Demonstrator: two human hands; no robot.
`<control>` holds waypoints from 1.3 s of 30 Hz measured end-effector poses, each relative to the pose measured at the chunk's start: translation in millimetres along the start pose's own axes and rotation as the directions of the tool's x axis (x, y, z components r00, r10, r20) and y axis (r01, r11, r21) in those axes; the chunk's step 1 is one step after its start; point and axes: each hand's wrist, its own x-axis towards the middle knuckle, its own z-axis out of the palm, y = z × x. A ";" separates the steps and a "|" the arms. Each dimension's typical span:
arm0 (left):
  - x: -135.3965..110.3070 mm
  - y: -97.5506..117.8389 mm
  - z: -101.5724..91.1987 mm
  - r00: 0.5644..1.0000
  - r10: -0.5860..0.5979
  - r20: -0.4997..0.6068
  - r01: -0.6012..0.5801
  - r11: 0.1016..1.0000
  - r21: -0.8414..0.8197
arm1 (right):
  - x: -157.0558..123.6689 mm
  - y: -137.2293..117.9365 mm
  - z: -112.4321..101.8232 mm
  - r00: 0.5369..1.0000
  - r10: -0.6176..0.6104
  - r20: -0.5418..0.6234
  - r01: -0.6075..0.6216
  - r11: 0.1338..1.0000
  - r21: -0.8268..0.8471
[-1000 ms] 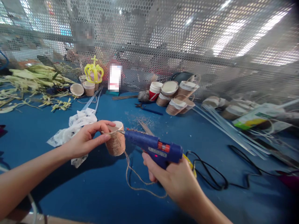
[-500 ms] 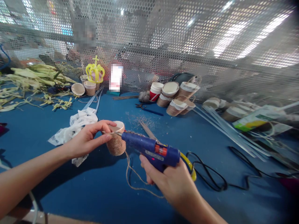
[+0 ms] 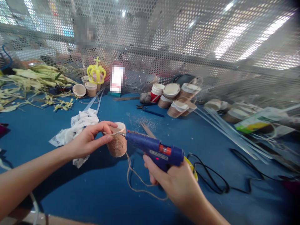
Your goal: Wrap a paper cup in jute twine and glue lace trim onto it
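My left hand [image 3: 99,136] pinches the rim of a small cup wrapped in jute twine [image 3: 117,145], thumb outside and fingers over the opening. A loose tail of twine [image 3: 131,184] trails from the cup's lower right side onto the table. Wrapped around the handle of a blue hot glue gun [image 3: 152,145] is my right hand [image 3: 174,176]. The gun's metal nozzle lies at the cup's upper edge, close to my left thumb; whether it touches is hard to see. Behind the gun, scissors [image 3: 147,129] lie partly hidden. White lace fabric [image 3: 82,120] is bunched behind my left hand.
Several twine-wrapped cups [image 3: 178,107] stand at the back, near pliers [image 3: 151,111]. Clear glue sticks [image 3: 229,134] and a black cord [image 3: 208,175] lie on the right. Pale dried leaves [image 3: 35,78], a yellow crown [image 3: 96,73] and a phone [image 3: 117,78] are at the back left.
The glue gun has shifted slightly right with my right hand, its nozzle sliding along the cup's rim. My left hand keeps its grip on the cup. The view has moved a little.
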 end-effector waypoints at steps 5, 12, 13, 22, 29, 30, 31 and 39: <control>0.5 0.4 -0.2 1.000 0.009 -0.012 -0.009 1.000 0.019 | 3.9 3.3 -2.3 0.999 -0.046 0.016 0.046 0.999 0.029; 0.5 -1.0 -0.3 1.000 0.007 -0.008 -0.007 1.000 0.016 | 18.5 23.2 0.8 0.996 -0.086 0.022 0.086 0.996 -0.003; 0.4 -1.1 -0.2 1.000 0.007 -0.008 -0.007 1.000 0.018 | 19.6 25.1 0.3 0.996 -0.087 0.031 0.088 0.996 -0.013; 0.2 -2.7 -0.3 1.000 0.004 -0.012 -0.003 1.000 0.019 | 24.4 22.6 -3.5 0.990 -0.089 0.112 0.094 0.995 -0.038; 0.8 -0.5 -1.8 1.000 0.008 -0.004 -0.008 0.998 0.066 | 35.1 11.9 -18.9 0.982 -0.109 0.155 0.094 0.990 0.100; 0.9 -0.4 -2.2 1.000 0.013 -0.005 -0.012 0.997 0.073 | 39.4 12.4 -22.4 0.987 -0.112 0.119 0.098 0.988 0.122; 1.1 -0.5 -2.6 1.000 0.015 -0.004 -0.015 0.997 0.080 | 44.8 13.8 -25.8 0.991 -0.115 0.068 0.106 0.987 0.124; 1.4 1.4 -4.3 0.998 0.067 0.003 -0.066 0.987 0.147 | 110.4 51.7 -41.1 0.990 -0.006 -0.144 -0.022 0.981 -0.193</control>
